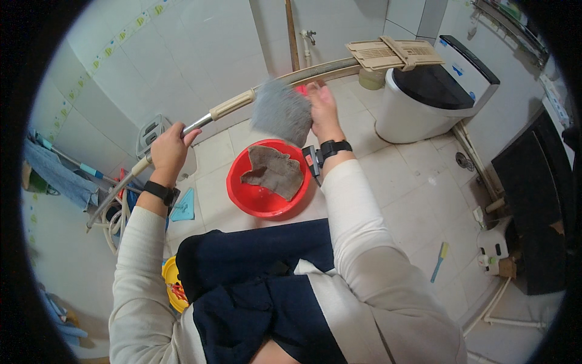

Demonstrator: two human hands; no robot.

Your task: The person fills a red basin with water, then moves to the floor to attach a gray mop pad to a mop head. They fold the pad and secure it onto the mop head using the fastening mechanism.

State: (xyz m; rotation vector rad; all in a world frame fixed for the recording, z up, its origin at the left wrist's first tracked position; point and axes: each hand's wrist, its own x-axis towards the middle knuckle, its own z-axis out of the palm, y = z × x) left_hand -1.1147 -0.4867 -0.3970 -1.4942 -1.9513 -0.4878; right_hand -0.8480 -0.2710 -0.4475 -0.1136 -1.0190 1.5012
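Left hand (168,145) wrapped around long metal-and-beige mop pole (242,100), axis running near-left to far-right, while right hand (323,109) pinches grey cloth pad (282,112) hanging from it, above red plastic basin (260,197).

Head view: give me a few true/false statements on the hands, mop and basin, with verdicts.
1. The left hand grips the mop handle. True.
2. The right hand holds a grey cloth against the handle. True.
3. The red basin is empty. False: a brown rag lies in it.
4. The mop head rests in the basin. False: it is raised, near the toilet.
5. Both wrists are bare. False: each wears a black band.
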